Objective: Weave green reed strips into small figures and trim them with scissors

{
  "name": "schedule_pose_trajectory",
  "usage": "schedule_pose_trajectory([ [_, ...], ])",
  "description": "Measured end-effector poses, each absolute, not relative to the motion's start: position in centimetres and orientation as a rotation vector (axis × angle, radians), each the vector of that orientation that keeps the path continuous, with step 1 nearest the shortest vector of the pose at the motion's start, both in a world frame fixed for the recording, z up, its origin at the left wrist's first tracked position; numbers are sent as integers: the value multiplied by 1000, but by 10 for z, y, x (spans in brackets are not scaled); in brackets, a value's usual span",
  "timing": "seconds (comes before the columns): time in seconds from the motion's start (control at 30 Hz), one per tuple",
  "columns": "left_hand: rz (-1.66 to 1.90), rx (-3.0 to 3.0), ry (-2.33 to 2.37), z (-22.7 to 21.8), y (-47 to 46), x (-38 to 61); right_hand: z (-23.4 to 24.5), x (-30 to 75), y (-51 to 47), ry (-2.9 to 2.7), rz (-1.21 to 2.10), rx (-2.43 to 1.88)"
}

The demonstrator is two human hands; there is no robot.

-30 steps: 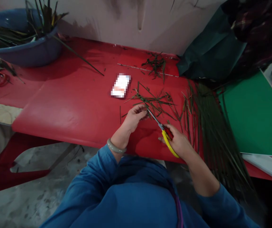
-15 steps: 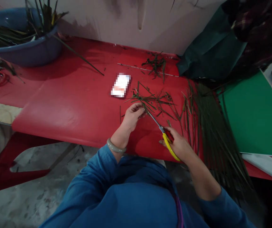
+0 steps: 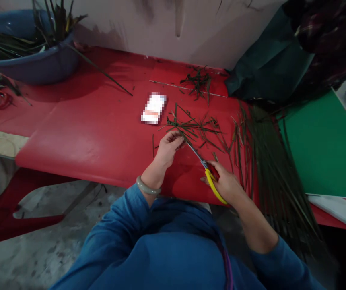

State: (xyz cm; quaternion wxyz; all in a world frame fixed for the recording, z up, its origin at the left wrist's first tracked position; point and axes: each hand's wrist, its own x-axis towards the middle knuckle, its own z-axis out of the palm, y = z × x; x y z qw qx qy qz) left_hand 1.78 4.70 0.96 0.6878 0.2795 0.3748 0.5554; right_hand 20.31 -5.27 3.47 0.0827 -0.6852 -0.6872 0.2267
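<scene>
You seem to be at a trimming step: your left hand point(image 3: 169, 148) pinches a leaf strip point(image 3: 185, 139) over the red table point(image 3: 85, 133), beside loose cuttings point(image 3: 203, 128), while your right hand point(image 3: 225, 183) grips the scissors point(image 3: 213, 187), blade tips near the strip. Cutting next would call for a steady pinch, fingertips clear of the blades.

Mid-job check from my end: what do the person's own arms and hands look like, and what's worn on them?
The left hand and right hand are ungloved. A smooth, rounded, greyish bangle circles the left wrist; none shows on the right. Both arms wear plain blue sleeves: the left sleeve ends just above the bangle, the right sleeve higher up the forearm.
</scene>
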Motion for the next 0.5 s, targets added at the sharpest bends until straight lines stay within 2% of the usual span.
schedule_pose_trajectory([
  [0.5,1390,589,842,11,48,15,37,202,-54,-2050,678,-2065],
])
